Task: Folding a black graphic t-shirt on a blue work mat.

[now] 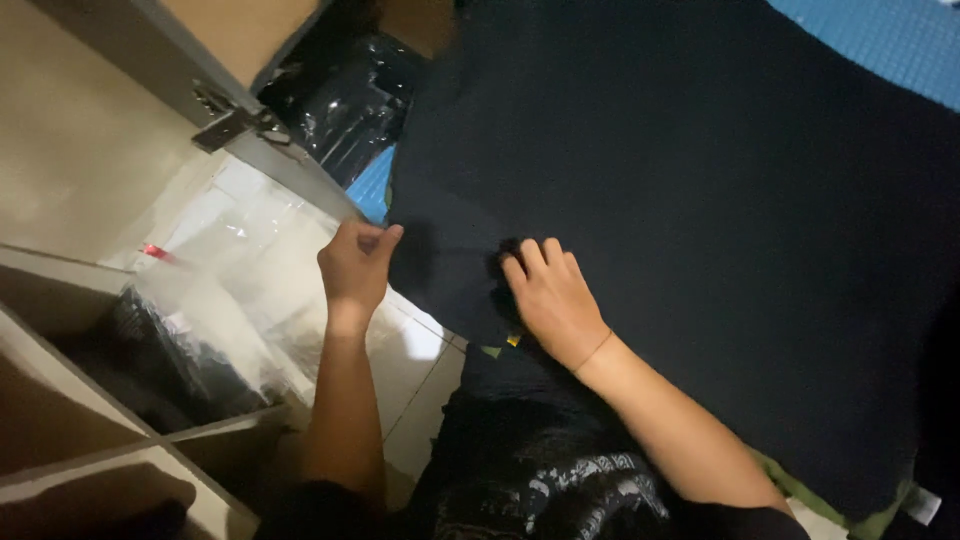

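Note:
A large black garment [700, 220] lies spread flat over a blue mat [880, 40]. My left hand [355, 262] pinches the garment's left edge between thumb and fingers. My right hand [550, 295] rests on the cloth close beside it, fingers curled into a fold near the lower edge. A thin band circles my right wrist. My dark patterned clothing [540, 470] shows at the bottom.
Clear plastic bags [230, 250] lie on the pale tiled floor at the left. A shiny black bag [345, 95] sits near a door frame with a metal hinge [230, 120]. Open wooden shelf compartments [90, 400] hold dark bagged items at the lower left.

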